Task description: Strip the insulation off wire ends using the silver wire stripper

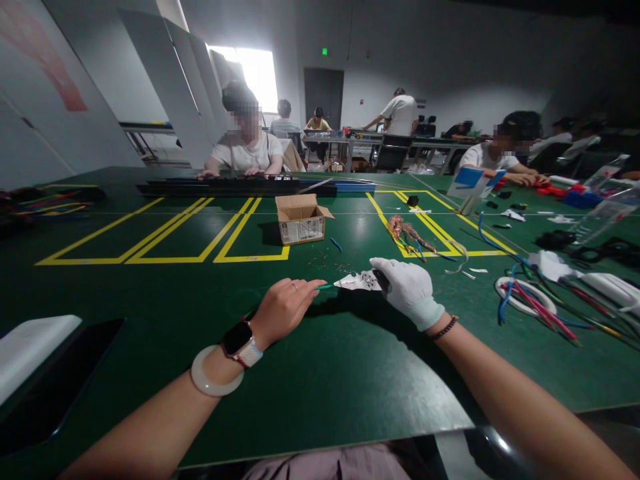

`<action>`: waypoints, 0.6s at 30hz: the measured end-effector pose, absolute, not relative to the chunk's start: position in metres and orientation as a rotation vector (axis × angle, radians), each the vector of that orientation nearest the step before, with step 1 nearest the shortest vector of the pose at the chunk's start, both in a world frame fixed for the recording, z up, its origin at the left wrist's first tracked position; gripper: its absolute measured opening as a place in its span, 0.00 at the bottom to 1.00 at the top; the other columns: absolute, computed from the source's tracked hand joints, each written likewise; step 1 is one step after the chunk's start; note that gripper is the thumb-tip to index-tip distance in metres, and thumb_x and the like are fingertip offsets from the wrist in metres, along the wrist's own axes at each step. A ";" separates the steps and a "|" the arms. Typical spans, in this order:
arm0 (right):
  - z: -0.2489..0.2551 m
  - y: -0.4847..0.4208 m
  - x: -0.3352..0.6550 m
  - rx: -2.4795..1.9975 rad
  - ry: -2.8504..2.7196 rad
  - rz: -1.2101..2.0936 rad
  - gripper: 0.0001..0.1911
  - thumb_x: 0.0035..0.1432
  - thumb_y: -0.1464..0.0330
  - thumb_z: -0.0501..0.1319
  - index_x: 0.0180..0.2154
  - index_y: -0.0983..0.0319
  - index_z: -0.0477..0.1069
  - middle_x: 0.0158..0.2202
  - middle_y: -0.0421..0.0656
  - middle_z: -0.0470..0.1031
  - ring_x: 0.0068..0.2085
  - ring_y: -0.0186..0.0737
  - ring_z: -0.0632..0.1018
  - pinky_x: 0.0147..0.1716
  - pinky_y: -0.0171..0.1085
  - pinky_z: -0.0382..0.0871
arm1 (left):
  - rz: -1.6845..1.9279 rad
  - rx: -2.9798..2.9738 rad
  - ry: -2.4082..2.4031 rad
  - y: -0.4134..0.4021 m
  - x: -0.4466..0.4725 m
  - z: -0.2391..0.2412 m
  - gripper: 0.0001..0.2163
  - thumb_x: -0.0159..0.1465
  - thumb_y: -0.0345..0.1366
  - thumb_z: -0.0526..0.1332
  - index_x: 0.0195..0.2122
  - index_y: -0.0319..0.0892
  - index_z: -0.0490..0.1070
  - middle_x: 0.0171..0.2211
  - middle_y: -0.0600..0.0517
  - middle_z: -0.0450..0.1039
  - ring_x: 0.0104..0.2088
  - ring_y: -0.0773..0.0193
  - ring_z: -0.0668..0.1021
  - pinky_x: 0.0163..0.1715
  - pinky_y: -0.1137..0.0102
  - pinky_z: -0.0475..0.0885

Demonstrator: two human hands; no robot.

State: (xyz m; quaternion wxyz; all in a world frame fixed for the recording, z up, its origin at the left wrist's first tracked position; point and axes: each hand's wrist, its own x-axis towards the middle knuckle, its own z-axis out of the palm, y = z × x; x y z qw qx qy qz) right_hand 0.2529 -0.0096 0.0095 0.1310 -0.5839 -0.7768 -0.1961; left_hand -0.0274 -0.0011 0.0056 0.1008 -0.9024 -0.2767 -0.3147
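Note:
My left hand (284, 308), bare and wearing a watch, pinches a green wire (324, 287) whose end points right. In a white glove, my right hand (406, 285) is closed around the handles of a pair of wire strippers (361, 281). The tool's silver jaws reach left, and their tip meets the end of the wire. Whether the jaws grip the wire is too small to tell. Just beyond the jaws, tiny scraps (344, 268) and a short blue wire piece (336, 245) lie on the green table (320, 373).
An open cardboard box (302, 230) stands beyond my hands. Bare copper strands (406, 230) lie to its right, with coiled wires (530, 303) further right. A dark tablet-like slab (65, 380) is at the near left. People sit across the table behind long black strips (240, 188).

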 end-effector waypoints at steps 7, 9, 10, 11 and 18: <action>0.004 -0.004 0.249 -1.807 -2.289 -0.524 0.26 0.64 0.71 0.45 0.63 0.60 0.56 0.52 0.50 0.72 0.40 0.41 0.76 0.32 0.35 0.65 | -0.946 -2.644 -0.793 0.000 -0.028 0.003 0.13 0.71 0.32 0.49 0.49 0.36 0.71 0.36 0.47 0.79 0.31 0.63 0.79 0.30 0.68 0.69; 0.004 -0.004 0.247 -1.814 -2.297 -0.471 0.28 0.62 0.73 0.45 0.64 0.60 0.53 0.57 0.50 0.67 0.41 0.42 0.76 0.31 0.35 0.68 | -0.949 -2.632 -0.801 -0.001 -0.029 0.002 0.13 0.71 0.32 0.49 0.50 0.37 0.71 0.36 0.47 0.79 0.31 0.63 0.79 0.30 0.69 0.70; 0.005 -0.004 0.246 -1.818 -2.296 -0.448 0.30 0.62 0.74 0.45 0.65 0.60 0.51 0.59 0.49 0.65 0.41 0.42 0.77 0.31 0.36 0.69 | -0.941 -2.628 -0.805 -0.001 -0.029 0.002 0.13 0.71 0.31 0.49 0.51 0.37 0.70 0.35 0.47 0.79 0.31 0.63 0.79 0.29 0.69 0.70; 0.005 -0.004 0.245 -1.825 -2.289 -0.431 0.31 0.61 0.74 0.45 0.65 0.59 0.50 0.61 0.48 0.64 0.41 0.42 0.77 0.31 0.36 0.70 | -0.934 -2.623 -0.807 -0.001 -0.029 0.002 0.13 0.71 0.31 0.49 0.51 0.37 0.70 0.34 0.47 0.79 0.30 0.63 0.78 0.29 0.69 0.70; 0.003 -0.004 0.248 -1.814 -2.283 -0.423 0.30 0.62 0.73 0.47 0.65 0.57 0.51 0.59 0.47 0.66 0.40 0.41 0.78 0.33 0.36 0.71 | -0.978 -2.627 -0.783 -0.002 -0.030 0.003 0.13 0.70 0.29 0.52 0.53 0.39 0.69 0.36 0.48 0.79 0.31 0.64 0.79 0.30 0.69 0.71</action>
